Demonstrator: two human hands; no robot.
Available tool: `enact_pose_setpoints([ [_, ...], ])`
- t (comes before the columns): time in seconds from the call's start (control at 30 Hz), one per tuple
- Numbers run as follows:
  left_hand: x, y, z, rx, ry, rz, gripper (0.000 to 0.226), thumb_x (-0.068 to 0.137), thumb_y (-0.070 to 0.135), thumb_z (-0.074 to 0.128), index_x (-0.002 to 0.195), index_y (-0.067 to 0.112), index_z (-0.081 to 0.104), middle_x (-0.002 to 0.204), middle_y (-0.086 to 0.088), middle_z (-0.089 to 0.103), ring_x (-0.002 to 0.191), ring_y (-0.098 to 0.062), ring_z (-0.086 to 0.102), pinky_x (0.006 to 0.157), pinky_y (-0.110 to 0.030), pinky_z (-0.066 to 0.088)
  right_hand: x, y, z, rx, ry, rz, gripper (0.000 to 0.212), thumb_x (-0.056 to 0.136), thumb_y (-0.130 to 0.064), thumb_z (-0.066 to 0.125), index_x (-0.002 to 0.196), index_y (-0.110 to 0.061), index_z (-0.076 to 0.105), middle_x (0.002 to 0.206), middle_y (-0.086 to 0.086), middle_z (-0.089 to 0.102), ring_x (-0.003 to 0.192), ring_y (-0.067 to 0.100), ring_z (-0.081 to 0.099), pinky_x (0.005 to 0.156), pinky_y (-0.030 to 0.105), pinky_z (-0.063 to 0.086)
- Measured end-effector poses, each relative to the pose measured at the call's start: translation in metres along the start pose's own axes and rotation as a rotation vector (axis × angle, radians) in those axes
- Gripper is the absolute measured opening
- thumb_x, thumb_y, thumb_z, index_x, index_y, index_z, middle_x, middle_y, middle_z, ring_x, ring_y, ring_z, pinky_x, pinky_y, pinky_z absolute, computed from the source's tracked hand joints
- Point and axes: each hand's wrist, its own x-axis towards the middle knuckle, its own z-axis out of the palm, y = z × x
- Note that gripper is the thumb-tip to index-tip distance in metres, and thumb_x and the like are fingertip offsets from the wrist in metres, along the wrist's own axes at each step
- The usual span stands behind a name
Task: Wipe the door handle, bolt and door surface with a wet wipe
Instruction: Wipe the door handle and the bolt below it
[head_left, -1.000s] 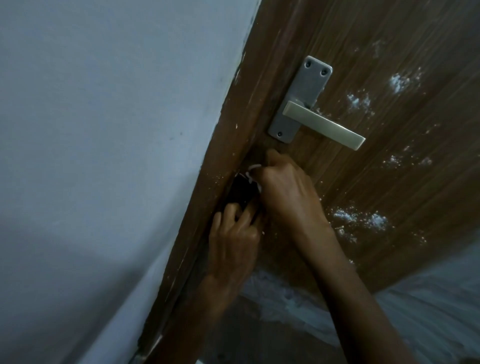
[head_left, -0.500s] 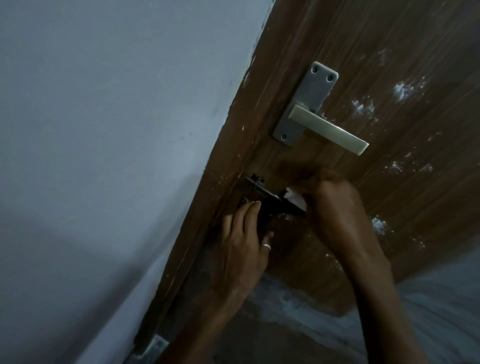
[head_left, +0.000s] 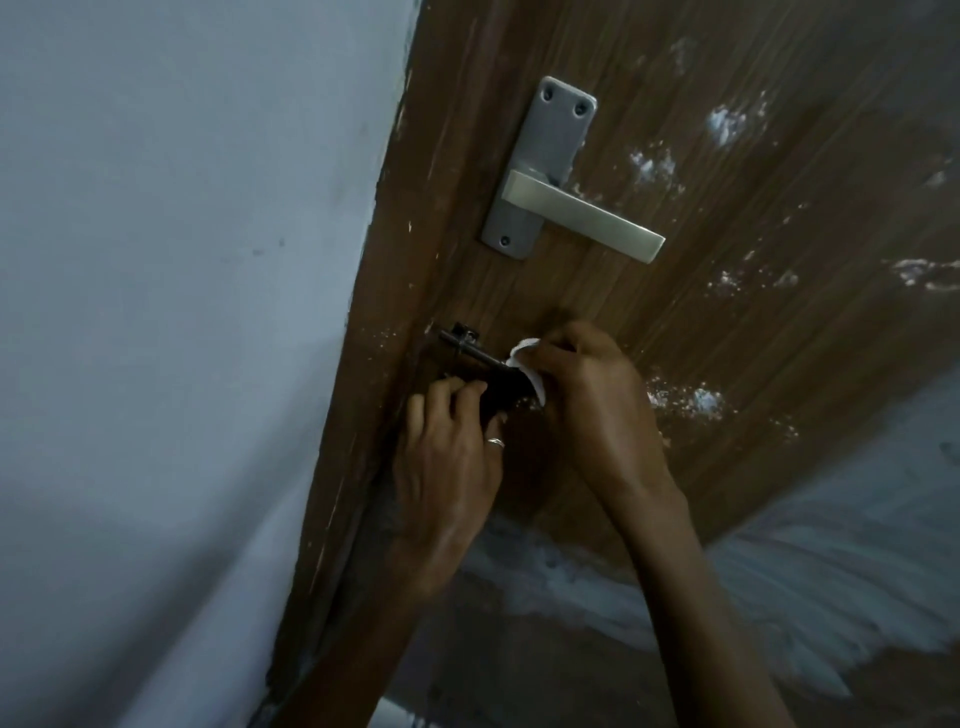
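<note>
Right hand (head_left: 597, 410), wipe (head_left: 524, 347) farther along bolt (head_left: 478, 353)

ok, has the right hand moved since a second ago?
Yes. The right hand, holding the wet wipe, slid along the bolt; judged against the door handle, it now sits further right, baring the rod.

Door handle (head_left: 582, 215) juts above bolt (head_left: 470, 349); bare door (head_left: 779, 156) rightward.

so the door (head_left: 779, 156) is brown wood grain, pretty matt, with rough white specks right of the right hand (head_left: 597, 410). The door handle (head_left: 582, 215) above it is satin brushed metal. By the left hand (head_left: 447, 467) the bolt (head_left: 470, 348) is dark metal, slight sheen. The wet wipe (head_left: 537, 387) looks white, soft, cloth-like. Further left the wall (head_left: 182, 260) is matt paint.
</note>
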Motion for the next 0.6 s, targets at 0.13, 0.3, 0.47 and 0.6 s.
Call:
enact_pose_setpoints([
  [0.13,0.003,-0.008,-0.014,0.023,0.036,0.020,0.031,0.094,0.032,0.064,0.118,0.013,0.065,0.114,-0.009,0.064,0.098,-0.024,0.060,0.077,-0.031,0.051,-0.014,0.004,-0.011,-0.030,0.060,0.095,0.017,0.092,-0.020,0.070,0.108,-0.018,0.076,0.097,0.002,0.060,0.087,0.019,0.058,0.068,0.029,0.049],
  [0.3,0.012,-0.009,-0.044,-0.023,0.063,-0.008,0.032,0.094,0.025,0.065,0.122,0.009,0.066,0.113,-0.011,0.067,0.090,-0.025,0.068,0.072,-0.025,0.049,-0.048,-0.004,-0.020,0.209,0.369,0.231,0.024,0.093,-0.019,0.058,0.110,-0.013,0.075,0.101,0.000,0.065,0.084,0.006,0.056,0.070,0.014,0.044],
  [0.47,0.015,-0.006,-0.053,-0.013,0.131,0.101,0.031,0.091,0.018,0.071,0.118,0.003,0.068,0.111,-0.016,0.070,0.091,-0.029,0.071,0.076,-0.031,0.055,-0.078,-0.035,0.042,0.309,0.395,0.290,0.031,0.084,0.008,0.068,0.111,-0.006,0.074,0.102,0.007,0.063,0.087,0.013,0.059,0.078,0.009,0.042],
  [0.6,0.013,-0.014,-0.052,-0.068,0.129,0.159,0.026,0.092,0.016,0.071,0.113,0.001,0.070,0.113,-0.016,0.071,0.098,-0.027,0.070,0.083,-0.032,0.058,-0.072,-0.044,0.084,0.299,0.416,0.258,0.032,0.089,0.006,0.064,0.119,-0.003,0.072,0.105,0.012,0.063,0.091,0.018,0.061,0.075,0.026,0.053],
])
